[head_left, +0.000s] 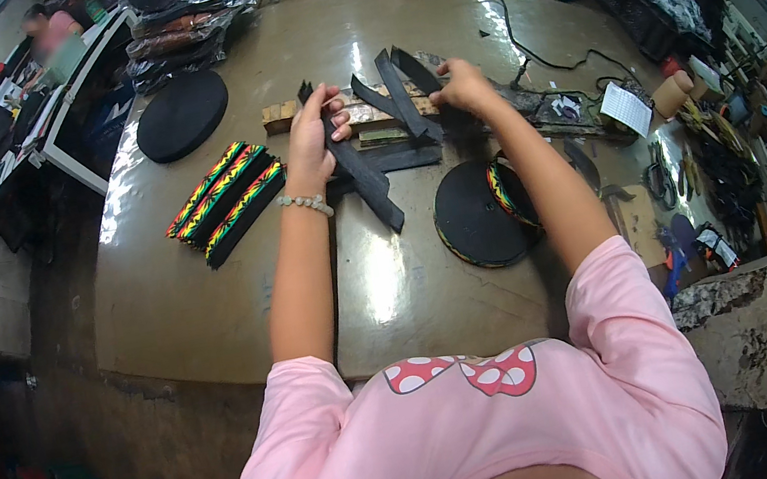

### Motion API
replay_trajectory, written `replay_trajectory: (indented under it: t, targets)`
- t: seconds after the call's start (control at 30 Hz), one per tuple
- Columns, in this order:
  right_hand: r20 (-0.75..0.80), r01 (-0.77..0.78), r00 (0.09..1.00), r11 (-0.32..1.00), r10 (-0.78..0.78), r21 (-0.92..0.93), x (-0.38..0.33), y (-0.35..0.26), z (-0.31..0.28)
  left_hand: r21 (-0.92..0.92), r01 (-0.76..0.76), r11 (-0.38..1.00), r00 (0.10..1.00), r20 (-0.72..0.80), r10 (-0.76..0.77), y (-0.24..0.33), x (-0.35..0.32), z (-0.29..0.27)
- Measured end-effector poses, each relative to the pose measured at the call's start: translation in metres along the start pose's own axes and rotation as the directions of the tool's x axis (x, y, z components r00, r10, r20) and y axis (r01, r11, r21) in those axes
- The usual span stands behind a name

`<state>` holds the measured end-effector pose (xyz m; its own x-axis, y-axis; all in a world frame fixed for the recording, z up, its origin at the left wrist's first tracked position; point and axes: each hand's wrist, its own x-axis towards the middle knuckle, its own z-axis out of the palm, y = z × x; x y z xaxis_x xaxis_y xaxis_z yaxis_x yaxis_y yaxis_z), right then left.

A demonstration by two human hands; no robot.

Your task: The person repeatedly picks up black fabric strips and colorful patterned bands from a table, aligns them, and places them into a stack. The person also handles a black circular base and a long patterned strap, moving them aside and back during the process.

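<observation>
My left hand [316, 137] grips a black webbing strap [363, 180] that runs down and right across the shiny brown table [209, 289]. My right hand [462, 86] pinches the ends of several black straps [397, 90] fanned over a wooden block [281, 114]. More black strap pieces [400, 157] lie flat between my forearms. Both forearms reach up from the pink shirt at the bottom.
Striped red, yellow and green strap bundles [223, 202] lie left of my left hand. A black round roll [181, 116] sits far left; another black disc with a striped roll [481, 218] sits under my right arm. Cables, tools and clutter crowd the right edge. A person sits far top left.
</observation>
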<state>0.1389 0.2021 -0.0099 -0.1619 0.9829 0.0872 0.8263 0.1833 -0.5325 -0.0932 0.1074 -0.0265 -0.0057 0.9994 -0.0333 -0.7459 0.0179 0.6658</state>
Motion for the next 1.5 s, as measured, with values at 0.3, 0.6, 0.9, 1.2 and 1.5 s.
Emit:
replay_trajectory:
  t: [0.3,0.6,0.9,1.2,1.5]
  targets:
    - [0.253,0.163,0.902,0.818,-0.351,0.552,-0.060,-0.074,-0.022,0.209,-0.104,0.972,0.993,0.069,0.091,-0.010,-0.013,0.040]
    - [0.300,0.109,0.841,0.685,-0.450,0.721,-0.037,-0.059,0.000,0.010,-0.038,0.999,0.993,0.116,0.037,0.001,-0.011,0.031]
    - [0.137,0.057,0.869,0.370,-0.476,0.927,-0.056,-0.078,0.050,-0.258,0.266,0.929,0.881,0.457,-0.125,0.015,-0.020,0.037]
    - [-0.034,0.194,0.880,0.293,-0.475,0.936,-0.057,-0.097,0.015,-0.091,0.146,0.985,0.888,0.452,-0.090,0.043,-0.071,0.096]
    - [-0.029,0.356,0.929,0.912,-0.369,-0.205,-0.042,-0.033,0.040,-0.037,-0.308,0.951,0.896,0.323,0.303,0.098,-0.100,0.080]
